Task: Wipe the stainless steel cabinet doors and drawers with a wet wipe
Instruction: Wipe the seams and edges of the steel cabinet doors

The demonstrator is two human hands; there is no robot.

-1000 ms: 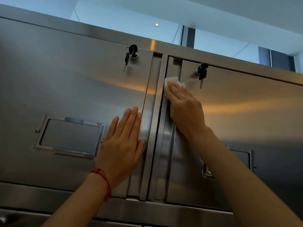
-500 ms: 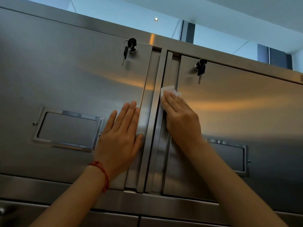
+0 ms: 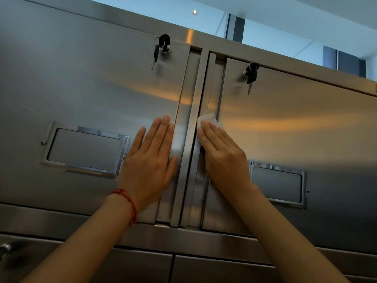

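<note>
- Left hand (image 3: pixel 150 160): fingers straight, flat against the left door (image 3: pixel 91 88) near its right edge; holds nothing.
- Right hand (image 3: pixel 221 154): fingers straight, presses the wipe (image 3: pixel 208 118) on the left edge strip of the right door (image 3: pixel 295 123).
- Wipe: white, showing past the fingertips.
- Keys (image 3: pixel 161 46) hang in each door lock.

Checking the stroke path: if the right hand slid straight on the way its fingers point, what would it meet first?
The right hand, flat on the wet wipe, points up the right door's left edge strip. That strip looks free up to the cabinet's top rail; the hanging keys sit just right of that line.
</note>
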